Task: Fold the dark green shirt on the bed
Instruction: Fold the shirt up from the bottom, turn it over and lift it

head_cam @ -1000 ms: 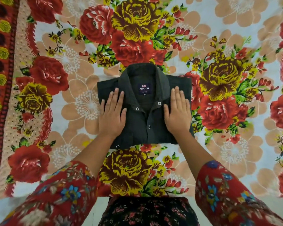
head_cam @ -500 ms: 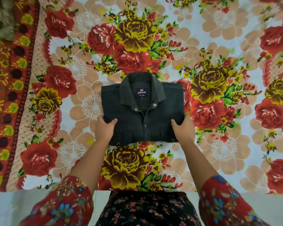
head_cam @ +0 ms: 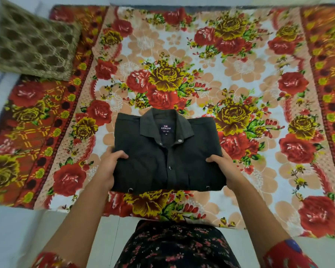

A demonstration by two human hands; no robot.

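The dark green shirt (head_cam: 166, 161) is folded into a neat rectangle, collar and label facing up, held over the near part of the bed (head_cam: 240, 74). My left hand (head_cam: 109, 167) grips its left edge, thumb on top and fingers underneath. On the opposite side my right hand (head_cam: 225, 167) clasps the right edge the same way. The shirt's near edge appears raised off the floral bedsheet.
A brown patterned pillow (head_cam: 31, 39) lies at the bed's far left corner. The floral sheet has red borders left and right. Pale floor (head_cam: 17, 235) runs along the bed's near edge, where I stand.
My hands went from pressing flat on the shirt front to gripping its two sides. The shirt has come up and nearer, and the view has pulled back to show the pillow.
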